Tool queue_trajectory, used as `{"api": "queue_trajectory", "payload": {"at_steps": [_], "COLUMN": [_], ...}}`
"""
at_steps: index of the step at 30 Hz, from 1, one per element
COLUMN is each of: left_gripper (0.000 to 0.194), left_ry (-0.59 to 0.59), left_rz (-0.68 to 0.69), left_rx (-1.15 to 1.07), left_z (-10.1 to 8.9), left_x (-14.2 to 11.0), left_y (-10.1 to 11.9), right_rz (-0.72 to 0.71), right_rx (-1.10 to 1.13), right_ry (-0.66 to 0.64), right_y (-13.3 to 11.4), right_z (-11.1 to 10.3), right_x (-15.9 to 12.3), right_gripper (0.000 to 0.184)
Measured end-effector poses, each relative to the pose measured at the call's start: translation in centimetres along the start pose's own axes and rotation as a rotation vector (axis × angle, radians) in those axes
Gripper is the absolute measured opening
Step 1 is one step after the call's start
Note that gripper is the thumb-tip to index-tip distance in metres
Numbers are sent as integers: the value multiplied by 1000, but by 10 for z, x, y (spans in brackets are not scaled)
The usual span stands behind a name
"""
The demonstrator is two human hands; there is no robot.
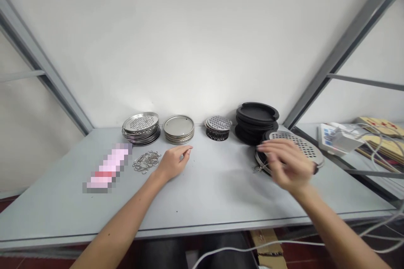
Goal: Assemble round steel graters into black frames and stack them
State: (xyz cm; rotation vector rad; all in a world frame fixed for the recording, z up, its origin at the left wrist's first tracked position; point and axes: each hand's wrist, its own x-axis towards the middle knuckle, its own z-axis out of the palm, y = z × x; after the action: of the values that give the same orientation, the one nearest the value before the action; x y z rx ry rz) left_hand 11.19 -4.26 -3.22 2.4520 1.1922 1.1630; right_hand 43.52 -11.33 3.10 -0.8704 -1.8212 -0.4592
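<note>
My left hand point(175, 162) rests on the table with its fingers loosely stretched to the right and nothing visible in them. Beside it lies a loose pile of small metal wire clips point(147, 161). Just behind that hand stands a stack of round plain metal plates point(179, 126). My right hand point(288, 164), blurred by motion, is over the near side of a round assembly with a perforated metal top point(304, 147). Its fingers point left, the thumb is apart from them, and no held thing shows. A wire clip point(259, 168) sticks out at the assembly's left edge.
Along the wall stand a stack of round metal graters point(141, 128), smaller perforated discs point(219, 126) and black round bases point(257, 119). A pixelated pink object point(109, 168) lies at left. A power strip point(334, 138) and white cables are at right, beyond the grey frame post.
</note>
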Motion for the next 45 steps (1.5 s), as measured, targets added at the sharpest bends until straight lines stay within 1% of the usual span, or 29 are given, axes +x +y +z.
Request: {"api": "queue_trajectory", "payload": {"at_steps": [2,3,4,5,6,8,10,12,14,19,22,27,31,38,45], "left_gripper": [24,24,24,24,23,23,24,24,23,22,23,22,22,21,21], "left_ry": [3,7,12,15,18,25,29,24,11,-26,-49,-69,-93,-100,-109], "left_rz": [-13,-20,-26,-31,-37,-53,-70,-77,-80,-88,-78,-75,-75,-79,-75], "left_rx": [8,10,11,11,13,24,37,39,39,69,67,70,69,76,90], "left_z": [-1,-2,-2,-3,-3,-3,-3,-2,-1,2,4,5,4,3,2], "left_x": [0,0,0,0,0,1,1,1,2,3,3,3,3,3,3], "left_y": [-1,-2,-4,-5,-7,-10,-13,-14,-14,-12,-9,-7,-5,-4,-3], "right_rz": [-100,-125,-126,-98,-59,52,174,268,310,332,334,324,316,365,388], "right_rx": [127,191,248,286,313,341,367,366,348,297,271,271,273,192,130], "right_ry": [-336,-485,-593,-664,-675,-643,-596,-552,-531,-516,-538,-579,-571,-489,-325], "right_y": [-21,-28,-31,-31,-28,-17,-5,4,9,13,14,10,9,12,12], "right_z": [33,50,68,84,99,122,136,141,141,143,148,153,155,156,153], "right_x": [16,21,24,25,25,20,13,5,-2,-14,-19,-24,-25,-25,-22], "right_gripper": [19,19,20,23,24,24,24,24,23,23,23,26,27,29,30]}}
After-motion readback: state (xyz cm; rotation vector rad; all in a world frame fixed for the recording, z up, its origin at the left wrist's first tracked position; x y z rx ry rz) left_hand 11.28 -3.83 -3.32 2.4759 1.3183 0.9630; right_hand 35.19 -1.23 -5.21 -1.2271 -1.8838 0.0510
